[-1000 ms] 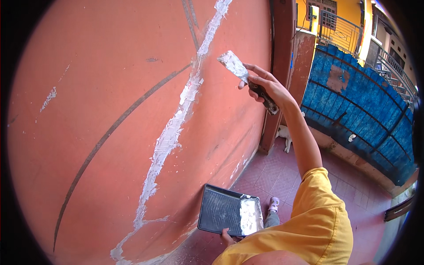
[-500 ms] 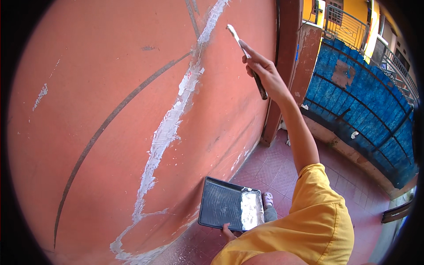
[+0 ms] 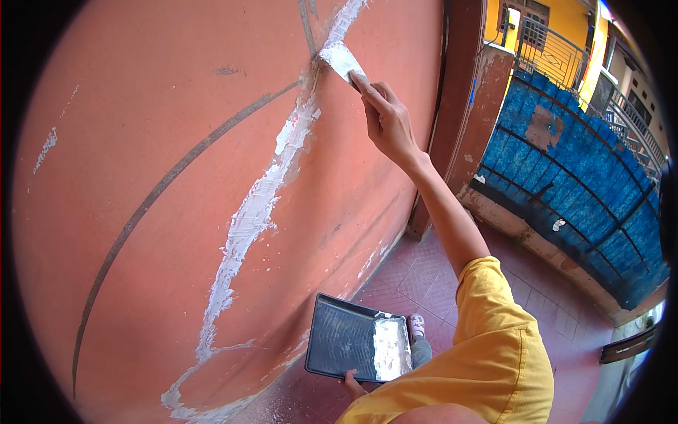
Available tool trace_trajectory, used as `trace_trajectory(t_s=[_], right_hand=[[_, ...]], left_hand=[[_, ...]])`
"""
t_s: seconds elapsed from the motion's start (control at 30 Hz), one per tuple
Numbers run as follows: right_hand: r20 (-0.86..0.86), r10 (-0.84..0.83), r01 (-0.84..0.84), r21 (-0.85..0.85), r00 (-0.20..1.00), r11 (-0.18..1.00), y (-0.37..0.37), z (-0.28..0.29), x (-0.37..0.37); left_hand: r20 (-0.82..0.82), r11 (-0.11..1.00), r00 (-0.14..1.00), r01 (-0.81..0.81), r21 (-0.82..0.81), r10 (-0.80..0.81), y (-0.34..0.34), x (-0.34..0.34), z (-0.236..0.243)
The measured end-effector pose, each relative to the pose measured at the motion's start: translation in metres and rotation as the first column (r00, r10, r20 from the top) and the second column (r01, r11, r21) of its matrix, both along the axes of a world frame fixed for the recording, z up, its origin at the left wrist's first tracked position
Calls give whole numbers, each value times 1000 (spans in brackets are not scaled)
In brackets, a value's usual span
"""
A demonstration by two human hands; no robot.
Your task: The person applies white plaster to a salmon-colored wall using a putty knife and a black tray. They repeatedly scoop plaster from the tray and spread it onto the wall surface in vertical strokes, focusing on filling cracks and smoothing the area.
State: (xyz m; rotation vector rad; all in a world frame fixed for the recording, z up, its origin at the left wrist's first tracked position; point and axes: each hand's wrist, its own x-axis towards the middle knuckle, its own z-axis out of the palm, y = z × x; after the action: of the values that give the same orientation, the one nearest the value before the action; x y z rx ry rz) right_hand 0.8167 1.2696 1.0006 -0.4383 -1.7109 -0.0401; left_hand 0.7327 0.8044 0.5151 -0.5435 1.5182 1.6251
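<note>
My right hand (image 3: 388, 120) is closed round the handle of a putty knife (image 3: 341, 61). The knife's broad blade, coated in white filler, lies against the orange wall (image 3: 169, 92) at the upper part of a long, rough white filler strip (image 3: 254, 208). Low down, my left hand (image 3: 352, 385) grips the near edge of a black paint tray (image 3: 342, 339), its thumb over the rim and its other fingers hidden beneath. White filler (image 3: 390, 350) fills the right end of the tray.
A dark curved streak (image 3: 166, 177) crosses the wall left of the strip. To the right stand a reddish-brown pillar (image 3: 470, 120) and a blue sheeted gate (image 3: 565, 169). My shoe (image 3: 417, 325) is on the red tiled floor (image 3: 431, 275) beside the tray.
My right hand has moved left and slightly down, bringing the putty knife from off the wall onto the filler strip. The blade has turned its broad face into view. My left hand still holds the tray.
</note>
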Motion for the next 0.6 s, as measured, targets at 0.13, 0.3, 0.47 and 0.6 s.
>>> trace_trajectory(t_s=[0.13, 0.3, 0.47, 0.6], right_hand=[[30, 1, -2, 42, 1000, 999, 7, -1, 7], [89, -2, -6, 90, 996, 996, 24, 5, 14], [146, -15, -1, 106, 989, 994, 39, 6, 13], [200, 14, -37, 111, 980, 993, 44, -3, 16]], left_hand=[[-20, 999, 1000, -7, 42, 8, 6, 4, 20], [-66, 997, 997, 43, -70, -48, 10, 11, 36], [32, 998, 998, 59, -26, -58, 19, 12, 29], [49, 997, 997, 65, -42, -63, 21, 22, 33]])
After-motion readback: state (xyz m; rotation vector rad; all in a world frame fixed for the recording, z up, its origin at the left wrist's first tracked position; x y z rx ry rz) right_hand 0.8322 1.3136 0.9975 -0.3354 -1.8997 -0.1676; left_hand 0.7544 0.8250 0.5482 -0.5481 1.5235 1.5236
